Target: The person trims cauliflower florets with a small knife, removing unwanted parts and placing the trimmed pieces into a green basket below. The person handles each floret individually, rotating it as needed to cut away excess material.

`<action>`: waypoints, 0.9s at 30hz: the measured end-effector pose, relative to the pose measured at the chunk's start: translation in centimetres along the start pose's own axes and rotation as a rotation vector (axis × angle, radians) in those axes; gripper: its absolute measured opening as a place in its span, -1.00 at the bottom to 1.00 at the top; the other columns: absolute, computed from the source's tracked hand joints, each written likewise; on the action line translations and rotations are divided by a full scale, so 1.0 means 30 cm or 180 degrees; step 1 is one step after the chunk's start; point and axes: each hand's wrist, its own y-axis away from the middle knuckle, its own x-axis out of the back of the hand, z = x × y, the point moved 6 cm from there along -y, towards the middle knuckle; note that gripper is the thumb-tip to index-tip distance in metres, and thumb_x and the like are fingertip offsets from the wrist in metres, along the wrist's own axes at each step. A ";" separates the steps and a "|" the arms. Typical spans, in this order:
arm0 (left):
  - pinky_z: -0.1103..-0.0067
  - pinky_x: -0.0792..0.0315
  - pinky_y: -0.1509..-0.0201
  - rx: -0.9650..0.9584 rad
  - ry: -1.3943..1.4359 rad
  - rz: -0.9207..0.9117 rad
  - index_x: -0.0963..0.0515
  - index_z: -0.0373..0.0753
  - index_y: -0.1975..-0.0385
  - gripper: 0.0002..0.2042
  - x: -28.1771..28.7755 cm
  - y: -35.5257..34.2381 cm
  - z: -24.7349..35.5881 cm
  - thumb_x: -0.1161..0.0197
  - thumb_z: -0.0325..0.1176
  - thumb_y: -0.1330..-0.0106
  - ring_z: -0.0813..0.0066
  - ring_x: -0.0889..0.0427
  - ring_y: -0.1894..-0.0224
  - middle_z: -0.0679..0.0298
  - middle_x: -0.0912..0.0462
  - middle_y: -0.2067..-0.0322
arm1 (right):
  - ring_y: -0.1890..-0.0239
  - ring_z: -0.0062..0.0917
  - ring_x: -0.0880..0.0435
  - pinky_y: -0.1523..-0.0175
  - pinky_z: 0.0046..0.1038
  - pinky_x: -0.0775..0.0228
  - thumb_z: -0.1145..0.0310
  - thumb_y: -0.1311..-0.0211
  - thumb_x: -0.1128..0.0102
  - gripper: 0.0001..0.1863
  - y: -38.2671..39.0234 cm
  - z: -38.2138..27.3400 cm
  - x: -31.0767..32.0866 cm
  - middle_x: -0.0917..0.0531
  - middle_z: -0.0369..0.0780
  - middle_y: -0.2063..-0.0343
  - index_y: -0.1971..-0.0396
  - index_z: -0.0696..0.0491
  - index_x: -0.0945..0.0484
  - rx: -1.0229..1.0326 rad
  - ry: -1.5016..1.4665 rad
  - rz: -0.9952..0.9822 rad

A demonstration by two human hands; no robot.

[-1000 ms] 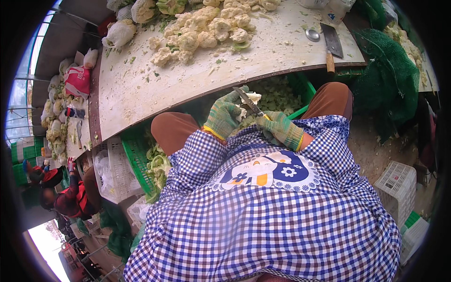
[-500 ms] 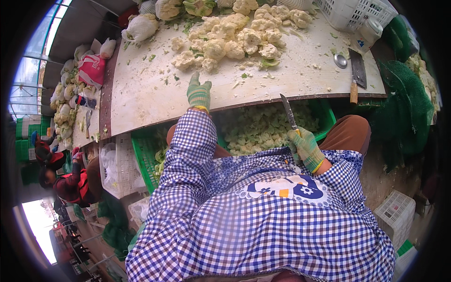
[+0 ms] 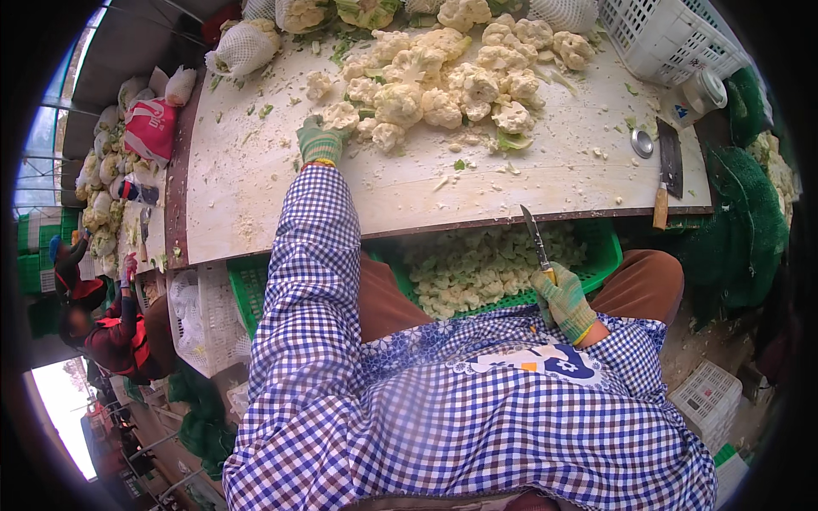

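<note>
Cauliflower piece [image 3: 342, 115] against the left hand [image 3: 320, 143]

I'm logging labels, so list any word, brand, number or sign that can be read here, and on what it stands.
I won't copy print out, but it shows on:
Pink bag: white lettering, not transcribed.
Jar: blue mark, too small to read.
Lower-right crate: small marking, too blurred to read.

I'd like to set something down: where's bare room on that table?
The near side is mostly bare: left of the left sleeve, then between it and the cleaver. Far side: crowded with cauliflower pieces and a white crate.
</note>
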 end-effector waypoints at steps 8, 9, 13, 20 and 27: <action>0.51 -0.52 -0.05 -0.0973 0.1655 0.0579 -0.42 -0.37 -0.07 -0.43 0.091 0.315 0.079 -0.45 -0.54 0.01 0.30 -0.53 0.00 0.05 -0.43 -0.04 | 0.63 -0.71 -0.43 0.61 -0.64 -0.22 0.33 -0.18 -0.29 -0.72 -0.163 -0.262 -0.123 -0.51 -0.32 0.57 0.17 0.12 -0.49 0.0466 0.0063 -0.0187; 0.55 -0.53 -0.03 -0.1257 0.2682 0.0250 -0.39 -0.39 -0.07 -0.42 0.053 0.402 0.107 -0.42 -0.60 0.02 0.34 -0.52 0.02 0.10 -0.43 0.00 | 0.64 -0.70 -0.44 0.61 -0.65 -0.23 0.31 -0.17 -0.30 -0.69 -0.215 -0.324 -0.143 -0.53 -0.31 0.56 0.14 0.12 -0.50 0.0620 0.0138 -0.0188; 0.51 -0.48 -0.05 -0.2318 0.2176 -0.0080 -0.38 -0.33 -0.06 -0.36 -0.058 0.684 0.204 -0.44 -0.60 0.12 0.35 -0.49 0.04 0.19 -0.41 0.06 | 0.83 -0.64 -0.34 0.76 -0.62 -0.20 0.18 -0.17 -0.32 -0.62 -0.386 -0.520 -0.226 -0.54 -0.29 0.63 0.17 0.14 -0.52 0.1203 -0.0350 -0.0388; 0.28 -0.47 -0.09 -0.0207 0.4986 -0.2817 -0.28 -0.31 -0.19 -0.41 -0.267 0.743 0.210 -0.30 -0.22 -0.20 0.19 -0.50 -0.03 0.10 -0.46 -0.03 | 0.80 -0.66 -0.41 0.76 -0.64 -0.23 0.24 -0.11 -0.39 -0.69 -0.444 -0.517 -0.194 -0.54 -0.29 0.69 0.31 0.18 -0.59 0.1384 -0.0880 -0.0240; 0.49 -0.57 0.38 -0.0252 0.4419 -0.2876 -0.34 -0.28 -0.11 -0.54 -0.324 0.638 0.170 -0.27 -0.34 -0.24 0.28 -0.62 0.29 0.11 -0.56 0.15 | 0.71 -0.65 -0.45 0.72 -0.63 -0.26 0.26 -0.17 -0.34 -0.72 -0.537 -0.418 -0.244 -0.58 -0.26 0.59 0.30 0.17 -0.58 0.1113 -0.1773 -0.0491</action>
